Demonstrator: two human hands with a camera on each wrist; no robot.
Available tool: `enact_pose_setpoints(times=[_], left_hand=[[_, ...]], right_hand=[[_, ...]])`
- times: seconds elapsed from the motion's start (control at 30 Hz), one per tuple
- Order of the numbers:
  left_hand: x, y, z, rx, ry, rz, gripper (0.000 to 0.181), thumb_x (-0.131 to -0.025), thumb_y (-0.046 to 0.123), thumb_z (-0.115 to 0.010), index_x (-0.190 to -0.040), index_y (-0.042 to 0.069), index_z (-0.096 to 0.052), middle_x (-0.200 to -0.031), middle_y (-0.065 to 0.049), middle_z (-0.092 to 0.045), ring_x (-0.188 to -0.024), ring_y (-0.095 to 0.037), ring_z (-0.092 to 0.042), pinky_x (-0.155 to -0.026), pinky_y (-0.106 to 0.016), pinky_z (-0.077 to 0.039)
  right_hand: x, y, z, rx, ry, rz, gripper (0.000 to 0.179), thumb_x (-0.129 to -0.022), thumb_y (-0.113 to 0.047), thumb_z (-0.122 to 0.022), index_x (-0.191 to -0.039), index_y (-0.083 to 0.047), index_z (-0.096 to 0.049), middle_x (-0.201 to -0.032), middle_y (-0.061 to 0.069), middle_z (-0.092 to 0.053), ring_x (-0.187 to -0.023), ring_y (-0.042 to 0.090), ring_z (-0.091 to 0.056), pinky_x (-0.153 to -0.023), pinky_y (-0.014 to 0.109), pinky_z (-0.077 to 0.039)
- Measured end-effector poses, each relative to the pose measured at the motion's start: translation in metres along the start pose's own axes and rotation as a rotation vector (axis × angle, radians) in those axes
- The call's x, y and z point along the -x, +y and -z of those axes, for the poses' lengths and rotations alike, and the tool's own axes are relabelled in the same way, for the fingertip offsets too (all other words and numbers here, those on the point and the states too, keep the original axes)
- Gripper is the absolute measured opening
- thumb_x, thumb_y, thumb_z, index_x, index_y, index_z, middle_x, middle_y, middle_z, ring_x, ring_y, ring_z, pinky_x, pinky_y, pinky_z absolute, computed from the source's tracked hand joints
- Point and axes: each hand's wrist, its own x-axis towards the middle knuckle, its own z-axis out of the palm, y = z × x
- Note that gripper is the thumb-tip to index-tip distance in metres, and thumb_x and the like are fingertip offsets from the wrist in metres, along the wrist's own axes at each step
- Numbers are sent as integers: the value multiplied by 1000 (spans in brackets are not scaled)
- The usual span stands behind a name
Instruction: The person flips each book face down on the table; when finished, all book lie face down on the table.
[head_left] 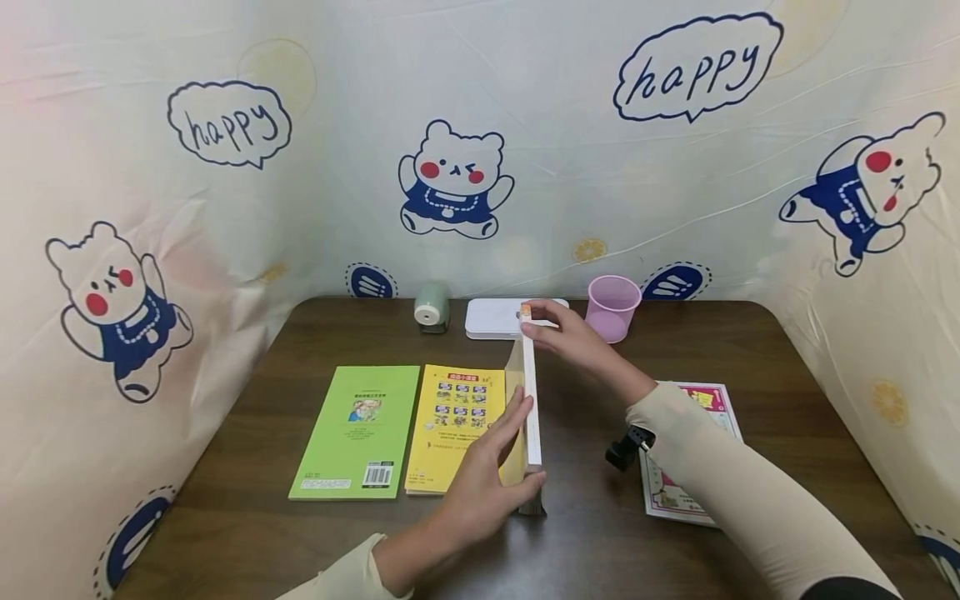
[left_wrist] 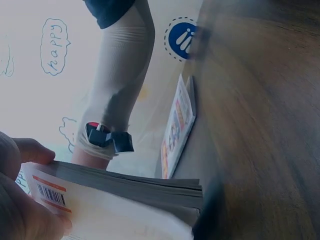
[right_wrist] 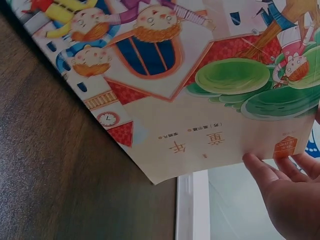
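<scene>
A thick picture book (head_left: 532, 417) stands on edge on the brown table, spine up. My left hand (head_left: 480, 475) grips its near end, fingers along the left side and thumb at the near edge. In the left wrist view, that thumb lies over the page edges, beside a cover with a barcode (left_wrist: 51, 196). At the far top corner my right hand (head_left: 573, 333) pinches the same book. The right wrist view shows its illustrated cover (right_wrist: 165, 117), with the right fingertips (right_wrist: 250, 161) at the corner by an orange label.
Left of the book lie a yellow book (head_left: 457, 425) and a green book (head_left: 356, 450). A pink-and-white book (head_left: 675, 497) lies to the right, partly under my right forearm. Along the back stand a pale green pencil sharpener (head_left: 432, 307), a white case (head_left: 491, 321) and a pink cup (head_left: 611, 310).
</scene>
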Motion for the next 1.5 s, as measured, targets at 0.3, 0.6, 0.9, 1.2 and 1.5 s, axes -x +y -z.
enact_pose_setpoints(times=[0.3, 0.6, 0.9, 1.2, 1.5], left_hand=[[-3, 2, -1, -97, -6, -32, 91, -85, -3, -80, -162, 16, -35, -171, 10, -17, -156, -11, -19, -122, -33, -26], [-6, -7, -6, -173, -20, -48, 101, -87, 9, -83, -166, 25, -21, -171, 15, -15, -156, -12, -21, -124, -43, -26], [-6, -26, -9, -204, -59, 62, 105, -88, 55, -77, -167, 31, -12, -174, 8, -8, -158, -22, -17, -120, -62, -27], [-10, -45, -17, -238, -104, 110, 105, -87, 60, -74, -167, 29, -12, -175, 1, -7, -159, -23, -15, -122, -62, -24], [-13, -48, -24, -250, -120, 121, 107, -87, 60, -74, -167, 21, -14, -174, 0, -13, -157, -22, -20, -122, -59, -26]], right_hand=[[2, 3, 10, 2, -21, 12, 56, -102, -15, -64, -153, -5, -42, -152, 22, -46, -140, 39, -48, -113, 50, -43], [9, 4, 18, 23, -28, 26, 56, -102, -13, -63, -153, -4, -42, -154, 21, -45, -139, 37, -48, -113, 51, -42], [18, 7, 22, 56, -21, 32, 57, -103, -13, -62, -154, -1, -40, -153, 22, -47, -134, 40, -52, -111, 54, -44], [27, 13, 29, 88, 1, 13, 57, -103, -16, -64, -153, -3, -41, -153, 22, -47, -137, 42, -50, -111, 55, -43], [36, 22, 37, 54, 18, -2, 57, -103, -15, -63, -152, 0, -40, -153, 25, -46, -142, 42, -45, -113, 55, -42]])
